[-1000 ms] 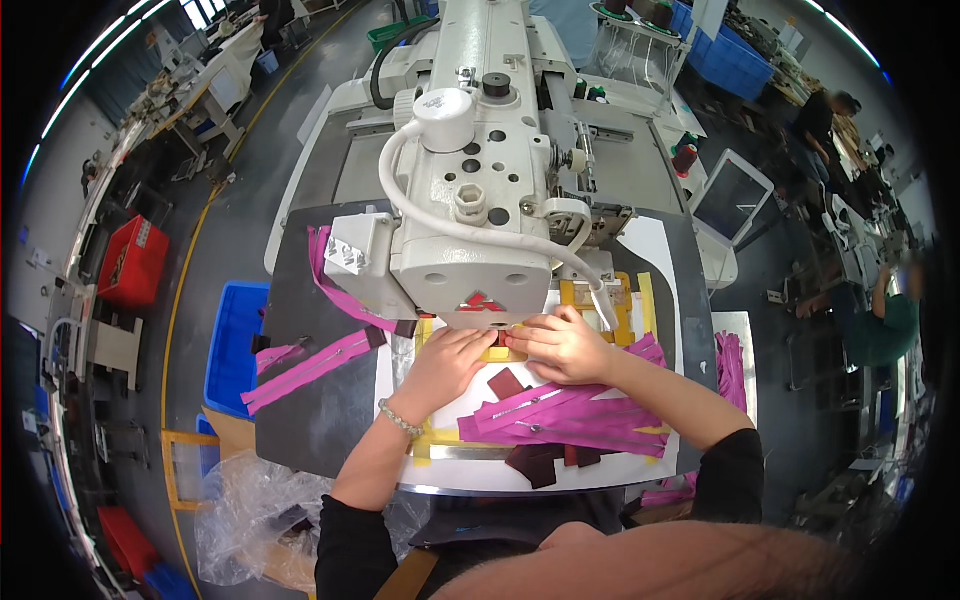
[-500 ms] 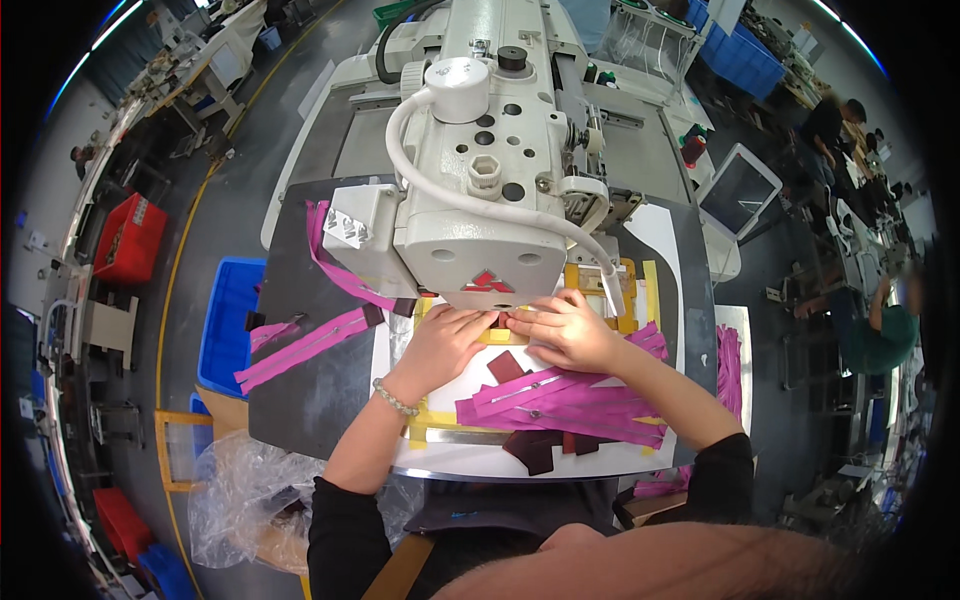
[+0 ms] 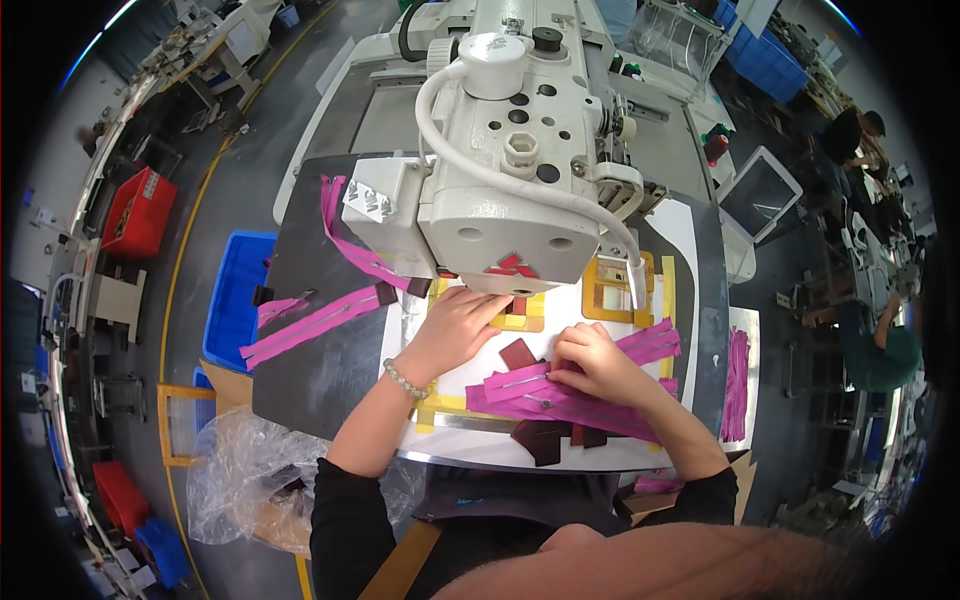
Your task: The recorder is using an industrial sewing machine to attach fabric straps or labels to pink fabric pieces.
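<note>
Under the white sewing machine head (image 3: pixel 510 225), my left hand (image 3: pixel 460 328) lies with fingers stretched out, their tips at a small dark red patch (image 3: pixel 516 306) in a yellow-edged frame (image 3: pixel 522 323). My right hand (image 3: pixel 602 366) is over a pile of magenta zippers (image 3: pixel 640 422), its thumb and fingers pinched on the top magenta zipper (image 3: pixel 512 384) near its puller. A loose dark red piece (image 3: pixel 517 354) lies just left of the right hand. Darker red pieces (image 3: pixel 541 441) stick out below the pile.
More magenta zippers (image 3: pixel 318 325) lie on the dark table at left, one strip reaching beside the machine head. A yellow clamp frame (image 3: pixel 604 292) sits to the right. A blue bin (image 3: pixel 236 300) and clear plastic bag (image 3: pixel 245 475) are at left; a screen (image 3: pixel 762 193) stands at right.
My right hand has left the patch under the machine head, moved down and right, and pinched a zipper on the pile. My left hand stays by the patch. The whole view has shifted slightly.
</note>
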### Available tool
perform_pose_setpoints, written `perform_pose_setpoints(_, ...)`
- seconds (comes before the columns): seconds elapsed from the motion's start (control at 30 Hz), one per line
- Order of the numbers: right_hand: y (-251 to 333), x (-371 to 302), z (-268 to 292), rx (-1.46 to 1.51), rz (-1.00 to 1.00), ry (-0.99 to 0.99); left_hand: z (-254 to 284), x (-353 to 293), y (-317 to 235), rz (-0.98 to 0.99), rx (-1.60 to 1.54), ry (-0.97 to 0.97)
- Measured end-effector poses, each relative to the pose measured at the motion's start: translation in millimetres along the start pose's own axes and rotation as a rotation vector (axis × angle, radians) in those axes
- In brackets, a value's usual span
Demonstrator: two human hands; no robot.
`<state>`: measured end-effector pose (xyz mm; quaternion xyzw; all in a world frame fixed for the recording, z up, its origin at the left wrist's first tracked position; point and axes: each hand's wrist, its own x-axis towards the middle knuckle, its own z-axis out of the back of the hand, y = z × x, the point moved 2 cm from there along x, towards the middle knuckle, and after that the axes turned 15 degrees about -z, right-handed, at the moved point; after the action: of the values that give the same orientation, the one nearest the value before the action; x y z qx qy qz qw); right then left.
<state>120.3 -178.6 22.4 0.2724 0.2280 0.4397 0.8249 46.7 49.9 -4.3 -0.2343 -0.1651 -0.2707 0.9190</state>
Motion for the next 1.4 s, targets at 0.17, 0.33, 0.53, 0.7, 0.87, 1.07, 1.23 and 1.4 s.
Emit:
perform_pose_setpoints(0.17,4,2,-3,0.009,-0.067,0.059,-1,-4,1,0.022,-0.009,-0.005)
perform_pose_setpoints(0.33,7,-1,-1,-0.020,-0.038,0.049,1,-3,-3,-0.002,-0.005,-0.011)
perform_pose_setpoints(0.53,10,1,3,0.019,-0.029,0.042,1,-3,-1,0.014,-0.008,0.010)
perform_pose_setpoints(0.7,4,4,6,0.210,-0.154,0.105,0,-2,0,0.017,-0.010,-0.006)
perform_pose_setpoints(0.87,-11,12,13,0.550,-0.248,0.197,-1,-2,2,0.031,-0.035,-0.006)
perform_pose_setpoints(1.07,-48,31,36,0.690,-0.320,0.128,1,-1,1,0.032,-0.078,-0.031)
perform_pose_setpoints(1.23,-56,40,41,0.577,-0.248,0.045,0,-3,1,0.050,-0.075,-0.027)
perform_pose_setpoints(1.4,-56,39,39,0.561,-0.285,0.024,0,-4,2,0.051,-0.069,-0.023)
